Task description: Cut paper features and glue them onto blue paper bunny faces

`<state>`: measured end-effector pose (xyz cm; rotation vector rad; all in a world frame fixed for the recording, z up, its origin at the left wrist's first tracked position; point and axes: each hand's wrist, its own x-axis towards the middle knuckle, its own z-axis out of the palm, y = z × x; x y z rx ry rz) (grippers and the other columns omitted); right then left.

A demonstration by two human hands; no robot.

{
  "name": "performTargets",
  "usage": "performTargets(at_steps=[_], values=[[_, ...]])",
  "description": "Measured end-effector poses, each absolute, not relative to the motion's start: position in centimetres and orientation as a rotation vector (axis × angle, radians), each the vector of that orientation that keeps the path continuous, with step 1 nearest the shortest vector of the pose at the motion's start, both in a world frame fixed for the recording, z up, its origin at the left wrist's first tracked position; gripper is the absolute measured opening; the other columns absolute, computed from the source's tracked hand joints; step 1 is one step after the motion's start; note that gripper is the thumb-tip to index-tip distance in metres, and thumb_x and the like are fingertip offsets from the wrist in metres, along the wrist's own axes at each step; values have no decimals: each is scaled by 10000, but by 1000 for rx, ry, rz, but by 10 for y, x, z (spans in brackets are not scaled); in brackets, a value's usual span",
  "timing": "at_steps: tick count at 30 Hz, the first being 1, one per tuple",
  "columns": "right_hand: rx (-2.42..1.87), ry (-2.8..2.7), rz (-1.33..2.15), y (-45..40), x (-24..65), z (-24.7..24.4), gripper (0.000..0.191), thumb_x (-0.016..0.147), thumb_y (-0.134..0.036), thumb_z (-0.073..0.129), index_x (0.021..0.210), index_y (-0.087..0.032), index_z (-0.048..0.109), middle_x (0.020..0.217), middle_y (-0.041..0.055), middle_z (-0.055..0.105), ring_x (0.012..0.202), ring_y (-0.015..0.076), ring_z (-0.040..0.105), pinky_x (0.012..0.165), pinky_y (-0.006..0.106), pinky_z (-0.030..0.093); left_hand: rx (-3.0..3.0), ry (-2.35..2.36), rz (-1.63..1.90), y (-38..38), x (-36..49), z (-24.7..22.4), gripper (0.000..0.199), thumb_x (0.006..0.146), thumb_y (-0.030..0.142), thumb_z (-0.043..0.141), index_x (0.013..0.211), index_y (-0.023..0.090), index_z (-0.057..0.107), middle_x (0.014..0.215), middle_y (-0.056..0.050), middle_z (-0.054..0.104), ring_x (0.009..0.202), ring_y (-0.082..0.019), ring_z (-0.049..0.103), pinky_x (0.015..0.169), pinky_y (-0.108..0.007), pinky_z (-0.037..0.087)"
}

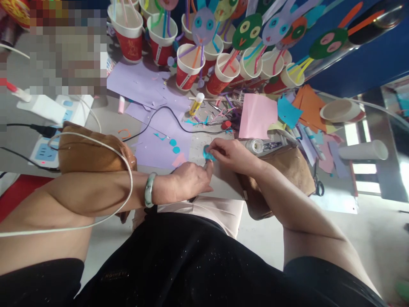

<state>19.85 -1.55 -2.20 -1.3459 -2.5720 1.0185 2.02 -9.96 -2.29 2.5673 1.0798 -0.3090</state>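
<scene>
A small blue paper piece [208, 153] lies on the table between my hands. My left hand [193, 181], below a jade bangle [149, 190], reaches in from the left with a fingertip at the lower edge of the paper; its fingers are bent together. My right hand [231, 154] comes from the right, thumb and fingertips pinched on the paper's right side. Left of them, two blue paper circles [174, 146] and a pink scrap [179, 160] rest on purple paper [150, 151].
Behind stand several red and white paper cups [188, 72] with paper faces on straws. A glue stick [196, 105], black cable [179, 123], clear tape roll [255, 146] and pink sheet [259, 115] lie nearer. Brown cushions [92, 149] flank the work area; scissors [318, 183] lie right.
</scene>
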Motion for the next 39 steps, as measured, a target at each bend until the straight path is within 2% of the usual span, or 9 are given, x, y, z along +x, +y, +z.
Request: performTargets(at_steps=[6, 11, 17, 19, 22, 26, 32, 35, 39], values=[[-1277, -2747, 985, -10, 192, -21, 151, 900, -189, 499, 901, -192, 651, 845, 55, 720, 732, 175, 605, 698, 275, 402, 2533, 1138, -299, -100, 23, -29, 875, 987, 589, 555, 1571, -30, 348, 846, -197, 757, 781, -311, 750, 601, -327, 477], [-1311, -2867, 891, -13, 184, -17, 146, 905, -185, 477, 867, -204, 618, 825, 56, 703, 721, 182, 581, 665, 282, 355, 2534, 1146, -229, -100, 24, -35, 822, 979, 593, 569, 1509, -23, 447, 840, -199, 755, 788, -311, 748, 610, -324, 466], [-1416, -2879, 693, -14, 176, -22, 68, 851, -202, 518, 843, -201, 586, 803, 68, 672, 694, 190, 542, 627, 300, 293, 2538, 1122, -185, -100, 23, -40, 841, 976, 609, 562, 1509, -31, 442, 843, -197, 755, 784, -301, 744, 609, -321, 458], [-1401, -2865, 738, -10, 178, -22, 54, 829, -197, 526, 810, -201, 575, 766, 57, 652, 669, 181, 524, 616, 302, 283, 2549, 1109, -157, -100, 23, -41, 837, 975, 608, 564, 1489, -44, 459, 853, -207, 756, 788, -304, 747, 617, -328, 471], [-1311, -2696, 924, -4, 187, -15, 97, 857, -220, 506, 837, -200, 599, 732, 32, 634, 647, 161, 514, 627, 293, 331, 2496, 1144, -191, -100, 24, -40, 884, 958, 590, 607, 1528, -51, 394, 848, -216, 757, 782, -322, 752, 601, -336, 483], [-1346, -2488, 919, -4, 197, -8, 118, 868, -258, 514, 868, -199, 616, 690, 12, 612, 604, 142, 476, 609, 287, 344, 2462, 1184, -213, -100, 24, -39, 920, 946, 593, 624, 1553, -44, 357, 829, -218, 754, 796, -344, 760, 601, -346, 497], [-1424, -2839, 789, -15, 184, -21, 76, 790, -230, 550, 798, -188, 613, 716, 26, 622, 637, 150, 473, 610, 286, 255, 2545, 1093, -242, -99, 21, -27, 796, 994, 584, 543, 1487, -36, 461, 873, -202, 760, 806, -323, 761, 625, -347, 504], [-1406, -2820, 784, -14, 182, -23, 126, 838, -230, 522, 846, -180, 637, 729, 32, 633, 652, 153, 495, 640, 281, 289, 2541, 1106, -298, -98, 20, -23, 823, 1000, 578, 537, 1534, -32, 395, 907, -209, 762, 822, -330, 759, 608, -342, 489], [-1451, -2839, 783, -11, 189, -22, 110, 818, -225, 558, 831, -180, 658, 707, 26, 633, 630, 152, 500, 620, 280, 282, 2547, 1087, -254, -98, 21, -26, 816, 1001, 580, 532, 1493, -65, 436, 872, -205, 758, 797, -323, 753, 610, -349, 485]])
